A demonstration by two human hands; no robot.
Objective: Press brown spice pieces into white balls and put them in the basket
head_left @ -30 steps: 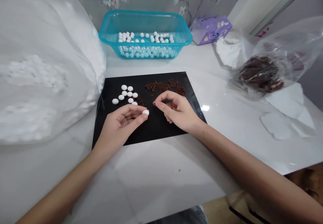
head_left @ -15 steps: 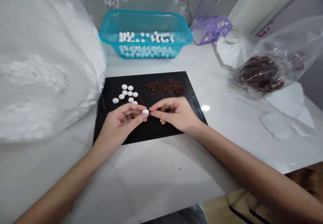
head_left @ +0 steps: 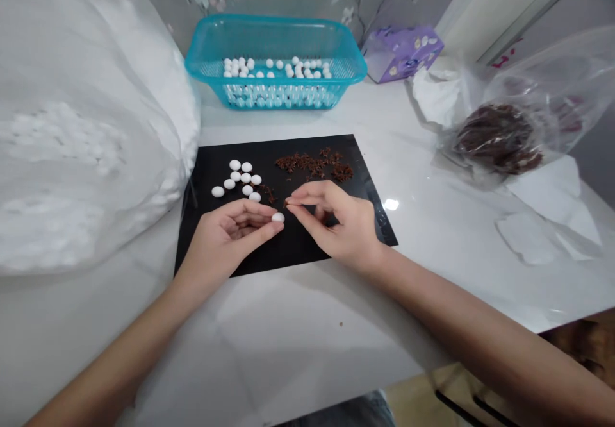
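"Hands?"

"Left hand: pinching one white ball over the black mat. Right hand: pinching a small brown piece, just beside the ball, apparently not touching."

"Tally?"

"Nine white balls are lying left on the mat; others are sitting in the far turquoise basket. Loose brown pieces are lying far right, seemingly remaining unused."

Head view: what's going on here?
A person is working over a black mat. The left hand holds a white ball at its fingertips; the right hand pinches a small brown piece close by, apart from the ball. Loose white balls lie on the mat's left, a scatter of brown bits toward its back right. Behind, a blue basket contains more white balls.
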